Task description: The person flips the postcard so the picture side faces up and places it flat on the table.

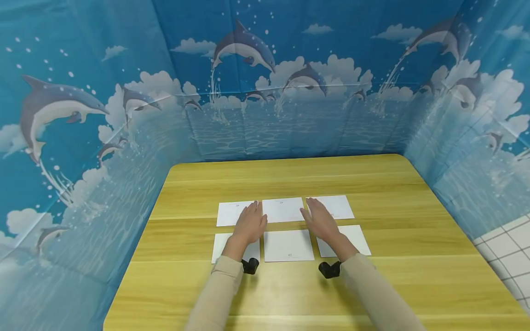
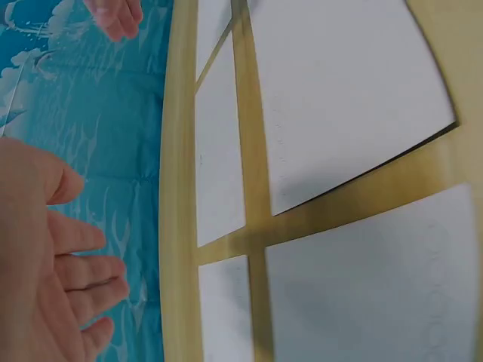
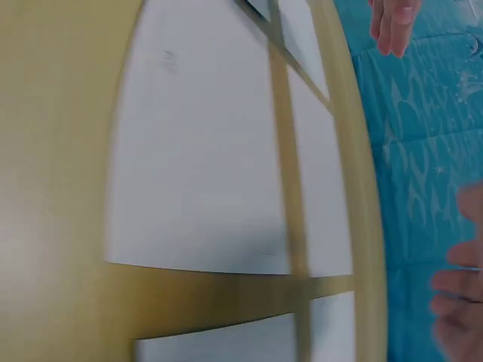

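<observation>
White paper sheets lie flat in two rows on the wooden table, three to a row, with narrow gaps between them. My left hand [image 1: 250,225] is over the left pair, partly covering the far-left sheet [image 1: 232,214] and the near-left sheet [image 1: 221,246]. Over the right pair is my right hand [image 1: 322,224], between the far-right sheet [image 1: 337,207] and the near-right sheet [image 1: 354,236]. The far-middle sheet [image 1: 283,210] and near-middle sheet [image 1: 289,246] show between the hands. Both hands have extended fingers and hold nothing. Small faint marks are on some sheets; I cannot read them.
The yellow wood-grain table [image 1: 290,294] has rounded far corners. A blue dolphin-print curtain [image 1: 290,124] surrounds its back and sides. White floor tiles [image 1: 509,248] show at the right. Black wrist cameras sit at both wrists.
</observation>
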Tool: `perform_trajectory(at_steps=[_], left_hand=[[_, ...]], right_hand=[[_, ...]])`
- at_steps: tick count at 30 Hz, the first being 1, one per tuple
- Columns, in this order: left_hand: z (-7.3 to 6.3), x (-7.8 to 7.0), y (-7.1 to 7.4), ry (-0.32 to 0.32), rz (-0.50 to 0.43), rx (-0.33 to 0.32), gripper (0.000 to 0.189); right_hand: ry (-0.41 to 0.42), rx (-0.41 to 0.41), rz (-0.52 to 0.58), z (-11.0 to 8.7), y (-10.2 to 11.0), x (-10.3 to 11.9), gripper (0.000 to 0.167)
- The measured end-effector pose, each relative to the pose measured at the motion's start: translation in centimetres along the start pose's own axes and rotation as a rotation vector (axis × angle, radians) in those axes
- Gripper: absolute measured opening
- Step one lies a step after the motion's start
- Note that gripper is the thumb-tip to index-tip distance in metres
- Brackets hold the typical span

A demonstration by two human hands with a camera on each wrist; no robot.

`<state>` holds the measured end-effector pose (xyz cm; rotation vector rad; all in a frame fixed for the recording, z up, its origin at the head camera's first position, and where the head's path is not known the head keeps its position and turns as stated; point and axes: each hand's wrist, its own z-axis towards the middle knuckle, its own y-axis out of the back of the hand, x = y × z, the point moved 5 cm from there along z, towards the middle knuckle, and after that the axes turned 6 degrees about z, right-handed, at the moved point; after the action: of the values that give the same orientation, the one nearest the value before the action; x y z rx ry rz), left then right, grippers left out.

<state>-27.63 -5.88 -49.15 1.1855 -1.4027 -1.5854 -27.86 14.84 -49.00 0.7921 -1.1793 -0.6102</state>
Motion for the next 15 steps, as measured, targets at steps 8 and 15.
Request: perform_trajectory(at_steps=[8,15], left_hand=[[-3.2,0.7,-0.2,-0.034,-0.058,-0.262,0.037],[-6.4,1.8,0.4,0.004,-0.122,-0.509,0.027]], right_hand=[[0.005,-0.345,0.109,-2.8,-0.1,-0.1,0.022],[-0.068,-0.328,0.177,-4.6,-1.7,0.6,0.024]])
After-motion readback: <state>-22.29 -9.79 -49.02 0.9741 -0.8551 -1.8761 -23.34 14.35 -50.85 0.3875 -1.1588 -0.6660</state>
